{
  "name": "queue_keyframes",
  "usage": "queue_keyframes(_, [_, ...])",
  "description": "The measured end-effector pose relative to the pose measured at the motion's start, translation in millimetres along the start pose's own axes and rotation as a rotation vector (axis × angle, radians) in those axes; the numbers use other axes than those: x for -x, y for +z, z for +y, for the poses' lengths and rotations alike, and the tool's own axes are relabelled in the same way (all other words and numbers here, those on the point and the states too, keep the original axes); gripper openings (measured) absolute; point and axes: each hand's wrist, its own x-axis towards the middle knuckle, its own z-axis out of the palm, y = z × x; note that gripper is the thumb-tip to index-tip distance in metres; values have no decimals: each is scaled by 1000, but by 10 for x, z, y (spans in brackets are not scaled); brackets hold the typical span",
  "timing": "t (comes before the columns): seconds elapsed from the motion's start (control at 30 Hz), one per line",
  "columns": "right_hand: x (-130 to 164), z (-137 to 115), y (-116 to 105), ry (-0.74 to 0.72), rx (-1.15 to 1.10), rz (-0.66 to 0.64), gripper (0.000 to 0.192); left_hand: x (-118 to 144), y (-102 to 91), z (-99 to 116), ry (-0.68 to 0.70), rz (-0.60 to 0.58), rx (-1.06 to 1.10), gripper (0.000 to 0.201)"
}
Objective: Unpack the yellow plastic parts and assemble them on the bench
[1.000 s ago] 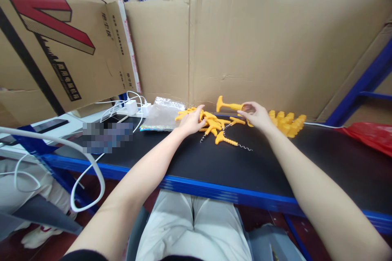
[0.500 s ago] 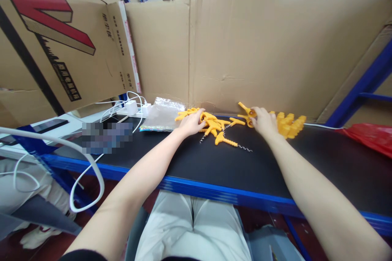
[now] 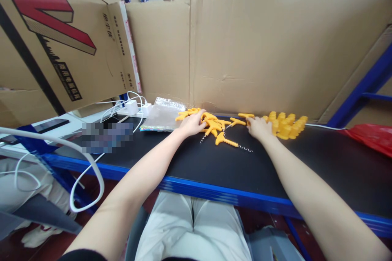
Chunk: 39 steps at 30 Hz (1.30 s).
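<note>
Two arms stretched to frame centre. Left hand (image 3: 192,124) lies palm-down, fingers loosely spread on the yellow corkscrew pile (image 3: 211,124). Right hand (image 3: 259,126) rests low against the stacked yellow parts (image 3: 286,124); grip unclear.

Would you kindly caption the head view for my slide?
Left hand on a pile of yellow corkscrews; right hand beside stacked yellow parts on a black bench.

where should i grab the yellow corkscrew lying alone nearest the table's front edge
Take the yellow corkscrew by its ribbed plastic shaft just behind the T-shaped handle, coming from above. It lies flat on the black table with the bare wire spiral pointing right, so that thin end is probably best avoided. The right hand is nearest.
</note>
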Motion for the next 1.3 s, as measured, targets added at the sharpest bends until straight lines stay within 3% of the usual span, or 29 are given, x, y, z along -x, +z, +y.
queue_keyframes(0.2, [-54, 60, 74, -10, -91, -65, 43, 2, -2, 5, 6, -18, 17, 54])
queue_keyframes(0.4, [-47, 17, 109, -28, -112, -9, 49, 3, -5, 6, 4, -30, 29, 52])
queue_keyframes(0.57, [-4, -136, -13, -172, -127, 47, 47, 7, 0, 35, 42, -4, -8, 39])
queue_keyframes(0.7, [1, -295, -75, -313, -207, -7, 44, 28, 29, 159, 216, 15, -11, 31])
queue_keyframes(0.8, [-18, -383, -63, -413, -253, -92, 41, 54, 70, 297, 420, -55, 19, 30])
queue_keyframes(0.9, [-29, -433, -76, -434, -269, -129, 36, 79, 121, 409, 536, -146, 7, 29])
queue_keyframes(1.03, [9, -478, -169, -398, -288, -148, 29, 87, 172, 444, 529, -211, -5, 25])
queue_keyframes(1.3, [67, -514, -186, -320, -332, -126, 13, 58, 214, 373, 467, -180, -4, 16])
